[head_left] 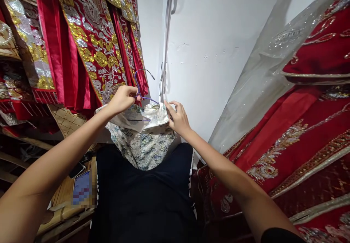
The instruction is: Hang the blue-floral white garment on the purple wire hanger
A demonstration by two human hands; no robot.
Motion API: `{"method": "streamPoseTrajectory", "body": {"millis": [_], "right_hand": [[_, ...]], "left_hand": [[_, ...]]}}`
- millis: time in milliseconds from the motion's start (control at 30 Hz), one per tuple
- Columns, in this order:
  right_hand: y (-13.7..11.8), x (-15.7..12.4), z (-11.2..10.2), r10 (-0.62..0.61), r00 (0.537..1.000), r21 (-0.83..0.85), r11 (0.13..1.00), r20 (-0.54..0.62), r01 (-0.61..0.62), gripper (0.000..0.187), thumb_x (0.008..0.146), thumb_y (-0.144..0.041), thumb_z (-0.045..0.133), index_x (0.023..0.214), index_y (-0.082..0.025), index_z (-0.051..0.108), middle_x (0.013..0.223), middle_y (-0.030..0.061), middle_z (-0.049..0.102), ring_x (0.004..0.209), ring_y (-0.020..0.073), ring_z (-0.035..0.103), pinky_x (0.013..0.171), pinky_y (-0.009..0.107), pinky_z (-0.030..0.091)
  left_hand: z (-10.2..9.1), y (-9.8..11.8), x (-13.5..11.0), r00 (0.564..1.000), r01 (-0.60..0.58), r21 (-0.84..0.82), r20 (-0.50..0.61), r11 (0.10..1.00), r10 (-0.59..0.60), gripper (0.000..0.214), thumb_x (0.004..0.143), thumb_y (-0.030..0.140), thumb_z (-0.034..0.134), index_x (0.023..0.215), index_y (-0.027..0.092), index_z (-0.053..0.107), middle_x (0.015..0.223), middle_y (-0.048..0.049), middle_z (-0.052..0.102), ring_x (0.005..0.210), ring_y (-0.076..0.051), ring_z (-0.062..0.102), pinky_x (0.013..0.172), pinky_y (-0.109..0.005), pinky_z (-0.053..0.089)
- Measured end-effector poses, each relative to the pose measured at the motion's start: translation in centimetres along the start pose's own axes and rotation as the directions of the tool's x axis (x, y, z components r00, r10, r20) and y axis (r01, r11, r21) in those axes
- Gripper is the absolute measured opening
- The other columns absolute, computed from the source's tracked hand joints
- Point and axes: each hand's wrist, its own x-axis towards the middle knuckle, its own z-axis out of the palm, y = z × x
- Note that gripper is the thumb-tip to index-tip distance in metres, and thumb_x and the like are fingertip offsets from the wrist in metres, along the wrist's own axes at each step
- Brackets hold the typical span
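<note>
1. Purple wire is pinched between the thumb and fingertips of the left hand [123, 99], just under the hook of a thin hanger [149, 99].
2. Fingers of the right hand [178, 118] are clamped on the folded top edge of a floral blouse [144, 144], thumb over the cloth.
3. The blouse hangs between both hands at the centre of the view, in front of the person's black clothes [142, 199] and touching neither rail nor shelf.
4. As far as I can judge, the hanger is only partly seated. Its hook and one sloping arm stand clear above the neck opening, a short stretch shows inside, and the rest is hidden. The top edge is bunched, not yet lying smooth.
5. The blouse looks like glossy brocade, cream with a green and blue flower pattern and a paler lining. The hanger is slim, smooth and curved at the hook.
6. At 10 o'clock hang red satin robes [93, 35], stiff with gold and silver embroidery.
7. At 3 o'clock lies a red beaded gown [314, 126], with a clear plastic cover [262, 75] above it.
8. At 12 o'clock is a plain white wall [207, 53].
9. At 8 o'clock a phone [82, 190] rests on a wooden shelf [65, 195].
</note>
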Motion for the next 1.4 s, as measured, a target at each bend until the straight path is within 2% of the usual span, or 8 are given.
{"method": "streamPoseTrajectory", "body": {"millis": [200, 367, 567, 667, 800, 900, 1000, 1400], "right_hand": [[2.1, 1.6, -1.1, 0.148, 0.984, 0.261, 0.951, 0.095, -0.168, 0.034, 0.092, -0.030, 0.055, 0.121, -0.021, 0.069, 0.100, 0.0097, 0.072, 0.090, 0.0279, 0.063, 0.080, 0.039, 0.051], [4.1, 1.7, -2.8, 0.279, 0.830, 0.610, 0.573, 0.483, -0.547, 0.043, 0.082, -0.060, 0.067, 0.071, -0.018, 0.070, 0.047, -0.0014, 0.056, 0.038, 0.0138, 0.048, 0.040, 0.025, 0.035], [5.7, 2.6, -1.6, 0.542, 0.803, 0.853, 0.272, 0.246, -0.445, 0.044, 0.070, -0.061, 0.077, 0.077, -0.017, 0.074, 0.063, 0.0003, 0.069, 0.056, 0.0168, 0.061, 0.052, 0.027, 0.048], [7.0, 3.6, -0.9, 0.653, 0.734, 0.909, 0.169, 0.186, -0.380, 0.045, 0.065, -0.059, 0.080, 0.076, -0.017, 0.072, 0.065, 0.0020, 0.070, 0.061, 0.0178, 0.064, 0.058, 0.028, 0.052], [8.6, 3.8, -1.2, 0.730, 0.666, 0.937, 0.107, 0.153, -0.332, 0.044, 0.061, -0.060, 0.083, 0.073, -0.020, 0.068, 0.063, 0.0014, 0.070, 0.062, 0.0201, 0.067, 0.057, 0.030, 0.055], [9.2, 2.3, -1.7, 0.716, 0.670, 0.934, 0.071, 0.196, -0.350, 0.044, 0.061, -0.060, 0.083, 0.074, -0.021, 0.067, 0.066, 0.0024, 0.071, 0.067, 0.0232, 0.070, 0.058, 0.033, 0.057], [9.6, -0.1, -1.8, 0.703, 0.663, 0.918, 0.037, 0.257, -0.395, 0.043, 0.063, -0.057, 0.083, 0.077, -0.019, 0.068, 0.068, 0.0039, 0.073, 0.070, 0.0245, 0.072, 0.060, 0.033, 0.059], [9.5, -3.1, -1.6, 0.674, 0.643, 0.876, -0.011, 0.363, -0.483, 0.047, 0.064, -0.059, 0.083, 0.083, -0.018, 0.069, 0.071, 0.0060, 0.075, 0.077, 0.0269, 0.074, 0.065, 0.035, 0.061]], "left_hand": [[1.4, -1.8, 0.5, 0.993, 0.053, 0.044, -0.108, 0.998, -0.048, 0.012, 0.067, 0.016, 0.048, 0.056, 0.015, 0.053, 0.054, 0.0012, 0.050, 0.058, -0.013, 0.046, 0.056, -0.024, 0.034], [1.4, -3.8, 0.8, 0.978, 0.019, 0.163, -0.209, 0.986, 0.016, 0.017, 0.066, 0.009, 0.047, 0.073, 0.016, 0.062, 0.077, -0.0037, 0.066, 0.073, -0.018, 0.057, 0.070, -0.029, 0.045], [1.8, -3.2, -0.9, 0.944, -0.107, 0.304, -0.268, 0.947, 0.193, 0.033, 0.082, 0.018, 0.050, 0.113, 0.019, 0.058, 0.113, -0.0107, 0.065, 0.105, -0.025, 0.058, 0.096, -0.040, 0.045], [3.1, -2.2, -3.4, 0.955, -0.259, 0.317, -0.060, 0.913, 0.292, 0.027, 0.089, 0.023, 0.047, 0.112, 0.020, 0.059, 0.103, -0.0099, 0.067, 0.100, -0.025, 0.060, 0.094, -0.038, 0.045], [6.2, -2.4, -6.7, 0.911, -0.329, 0.277, 0.344, 0.903, 0.227, 0.037, 0.094, 0.028, 0.040, 0.128, 0.023, 0.054, 0.093, -0.0056, 0.070, 0.082, -0.021, 0.064, 0.077, -0.030, 0.046], [8.8, -3.4, -8.2, 0.892, -0.232, 0.279, 0.444, 0.932, 0.089, 0.055, 0.094, 0.027, 0.039, 0.148, 0.029, 0.035, 0.094, -0.0019, 0.071, 0.074, -0.019, 0.066, 0.067, -0.027, 0.044], [10.9, -4.3, -9.0, 0.887, -0.172, 0.259, 0.461, 0.950, 0.034, 0.064, 0.093, 0.026, 0.042, 0.154, 0.032, 0.024, 0.098, -0.0022, 0.072, 0.080, -0.021, 0.068, 0.068, -0.027, 0.044], [13.9, -4.1, -9.3, 0.944, 0.030, 0.076, 0.325, 0.997, -0.054, 0.031, 0.097, 0.042, 0.042, 0.122, 0.025, 0.049, 0.091, -0.0055, 0.072, 0.074, -0.023, 0.068, 0.060, -0.029, 0.045]]}}
